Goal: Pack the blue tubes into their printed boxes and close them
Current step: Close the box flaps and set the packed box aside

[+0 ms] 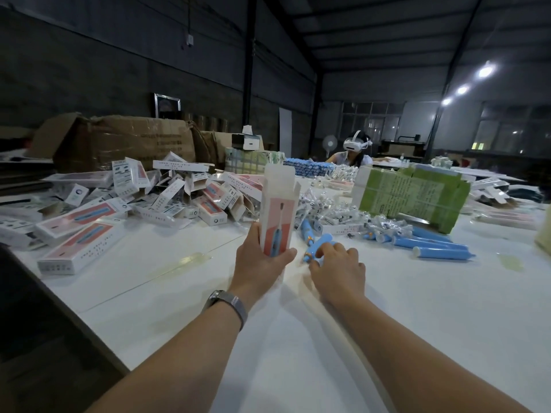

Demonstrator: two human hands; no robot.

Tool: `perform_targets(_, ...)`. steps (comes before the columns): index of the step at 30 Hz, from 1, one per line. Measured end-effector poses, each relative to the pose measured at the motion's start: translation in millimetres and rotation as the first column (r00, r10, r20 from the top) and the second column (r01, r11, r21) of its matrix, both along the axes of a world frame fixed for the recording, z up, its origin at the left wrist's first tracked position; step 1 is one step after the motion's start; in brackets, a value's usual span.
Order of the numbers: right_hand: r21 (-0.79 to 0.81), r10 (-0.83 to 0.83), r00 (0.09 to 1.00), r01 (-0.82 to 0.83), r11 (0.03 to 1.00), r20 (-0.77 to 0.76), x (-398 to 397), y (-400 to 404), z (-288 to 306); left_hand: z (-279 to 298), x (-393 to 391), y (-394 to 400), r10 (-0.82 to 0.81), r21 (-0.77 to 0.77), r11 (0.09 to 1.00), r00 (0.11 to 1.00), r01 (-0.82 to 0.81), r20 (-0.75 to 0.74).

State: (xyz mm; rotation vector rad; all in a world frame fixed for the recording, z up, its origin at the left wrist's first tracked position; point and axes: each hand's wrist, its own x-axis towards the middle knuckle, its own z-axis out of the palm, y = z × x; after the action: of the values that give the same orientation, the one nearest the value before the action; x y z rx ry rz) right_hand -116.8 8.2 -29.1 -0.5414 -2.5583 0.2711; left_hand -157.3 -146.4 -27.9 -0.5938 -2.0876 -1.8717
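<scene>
My left hand (262,259) grips a pink and white printed box (278,210) near its bottom end. The box stands upright above the white table (417,308), and its top flaps are open. Just to the right, my right hand (338,271) reaches down onto a blue tube (319,245) lying on the table, and its fingers curl round the tube. Another blue tube (307,228) lies just behind it. Several more blue tubes (432,247) lie in a loose group further right.
A heap of printed boxes (125,201) covers the left half of the table. Small clear packets (337,207) are scattered behind the tubes. A green carton (414,198) stands at right, brown cartons (119,141) at back left. A person wearing a headset (356,150) sits at the far end.
</scene>
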Motion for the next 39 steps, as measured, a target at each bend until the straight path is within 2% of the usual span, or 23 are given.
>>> perform_targets(4, -0.079, -0.022, 1.000, 0.021, 0.997, -0.013, 2.6, 14.9, 7.2, 1.6, 0.2, 1.7, -0.111, 0.119, 0.988, 0.992, 0.103, 0.057)
perform_targets(9, -0.070, -0.048, 0.990, 0.058, 0.996, 0.134, 4.9, 36.8, 5.9, 2.7, 4.0, 2.5, -0.144, 0.081, 0.987, 0.987, 0.139, 0.070)
perform_targets(12, -0.070, -0.048, 0.988, 0.059, 0.996, 0.149, 3.5, 42.2, 7.7, -1.8, 1.8, 4.5, -0.169, 0.119, 0.980, 0.983, 0.160, 0.067)
perform_targets(17, -0.155, -0.056, 0.989, 0.076, 0.985, 0.135, 0.1, 45.5, 14.2, 2.0, -5.8, 14.2, -0.104, 0.163, 0.983, 0.991, 0.088, 0.088)
perform_targets(19, -0.365, -0.042, 0.999, 0.047, 0.930, 0.021, -1.1, 43.4, 11.8, 7.0, -6.4, 21.2, -0.080, 0.176, 0.982, 0.991, 0.061, 0.105)
perform_targets(21, -0.594, -0.039, 0.982, -0.081, 0.801, -0.187, -2.4, 42.8, 11.0, 10.0, -4.8, 32.5, -0.081, 0.145, 0.987, 0.994, 0.070, 0.070)
perform_targets(22, -0.653, -0.038, 0.956, -0.170, 0.738, -0.292, -2.6, 42.5, 11.4, 11.0, -1.9, 39.2, -0.089, 0.113, 0.990, 0.995, 0.085, 0.037)
perform_targets(25, -0.716, -0.044, 0.852, -0.410, 0.565, -0.522, -3.2, 37.9, 21.7, 11.6, 5.6, 57.6, -0.158, 0.082, 0.984, 0.987, 0.160, -0.034)
perform_targets(28, -0.720, -0.057, 0.775, -0.553, 0.419, -0.629, -0.8, 37.8, 41.5, 11.3, 7.1, 64.7, -0.209, 0.033, 0.976, 0.971, 0.214, -0.117)
perform_targets(31, -0.659, 0.028, 0.725, -0.641, 0.393, -0.688, 7.0, 40.3, 70.1, 7.1, 4.4, 65.3, -0.224, 0.050, 0.972, 0.968, 0.231, -0.113)
perform_targets(35, -0.517, 0.126, 0.621, -0.734, 0.440, -0.773, 15.7, 42.4, 111.0, 7.4, 2.1, 65.2, -0.174, 0.030, 0.983, 0.967, 0.182, -0.187)
perform_targets(39, -0.357, 0.237, 0.497, -0.815, 0.456, -0.835, 19.5, 45.2, 128.4, 7.3, -2.1, 62.0, -0.121, 0.049, 0.990, 0.974, 0.133, -0.192)
